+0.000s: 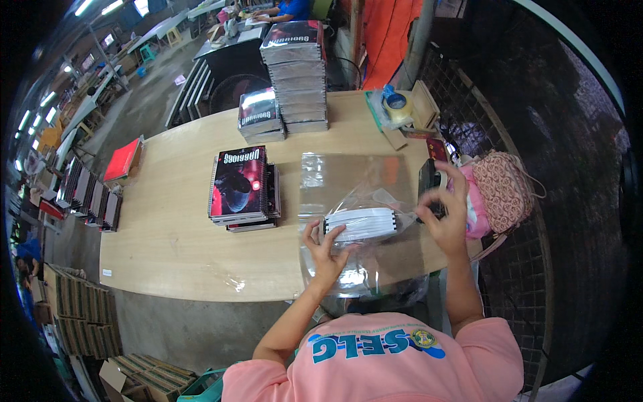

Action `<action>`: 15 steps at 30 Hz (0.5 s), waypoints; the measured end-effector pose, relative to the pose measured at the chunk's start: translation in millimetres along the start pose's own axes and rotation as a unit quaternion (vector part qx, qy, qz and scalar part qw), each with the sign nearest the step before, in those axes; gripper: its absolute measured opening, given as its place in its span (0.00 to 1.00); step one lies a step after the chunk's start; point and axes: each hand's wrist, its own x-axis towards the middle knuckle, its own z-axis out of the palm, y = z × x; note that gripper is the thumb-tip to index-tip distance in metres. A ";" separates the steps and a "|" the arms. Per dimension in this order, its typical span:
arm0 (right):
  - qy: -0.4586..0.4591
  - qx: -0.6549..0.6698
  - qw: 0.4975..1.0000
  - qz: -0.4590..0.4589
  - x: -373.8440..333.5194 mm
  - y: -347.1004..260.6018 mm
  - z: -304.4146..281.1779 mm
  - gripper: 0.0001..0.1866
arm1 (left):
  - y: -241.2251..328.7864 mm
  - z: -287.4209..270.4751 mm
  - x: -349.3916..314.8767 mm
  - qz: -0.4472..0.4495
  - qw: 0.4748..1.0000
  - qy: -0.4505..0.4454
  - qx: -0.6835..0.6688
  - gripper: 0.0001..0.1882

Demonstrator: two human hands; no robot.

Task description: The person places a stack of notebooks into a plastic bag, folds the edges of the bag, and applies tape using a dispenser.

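A bundle of white-paged notebooks point(362, 224) with black binding at its ends lies in a clear plastic bag point(348, 195) in front of me. My left hand point(328, 258) has its fingers spread against the left end of this bundle, with the thumb on the plastic below it. At the bag's right, my right hand point(445, 208) is raised with thumb and forefinger curled together; anything pinched between them is too small to make out. Close behind those fingers stands a dark tape dispenser point(426, 175). The bag's gathered end points toward this hand.
Spiral notebooks with dark covers point(238, 181) are piled left of the bag. Taller wrapped stacks point(295, 80) stand at the table's far edge. Tape rolls point(398, 106) sit far right, and a patterned pink bag point(502, 191) is at the right edge. A red pack point(123, 159) lies far left.
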 end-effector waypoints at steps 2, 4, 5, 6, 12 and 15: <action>-0.105 -0.134 0.985 -0.029 10.6 11.3 24.7 0.08 | -4.4 -10.3 5.9 0.046 0.997 -0.047 0.048 0.29; -0.165 -0.275 0.941 -0.104 23.8 30.0 45.7 0.09 | -6.2 -18.0 16.5 0.107 0.983 -0.119 0.086 0.32; -0.089 -0.238 0.963 -0.090 28.8 35.4 40.6 0.09 | -7.3 -23.1 22.8 0.139 0.972 -0.154 0.108 0.33; -0.011 -0.194 0.977 -0.085 41.7 31.1 31.6 0.09 | -8.6 -30.6 32.3 0.156 0.962 -0.189 0.117 0.34; -0.493 -0.173 0.804 -0.285 67.8 -8.7 -7.4 0.11 | -2.1 -56.0 89.3 0.237 0.876 -0.406 0.105 0.42; -0.503 -0.282 0.732 -0.362 65.9 42.8 19.6 0.10 | -4.4 -54.3 113.7 0.300 0.825 -0.466 0.106 0.46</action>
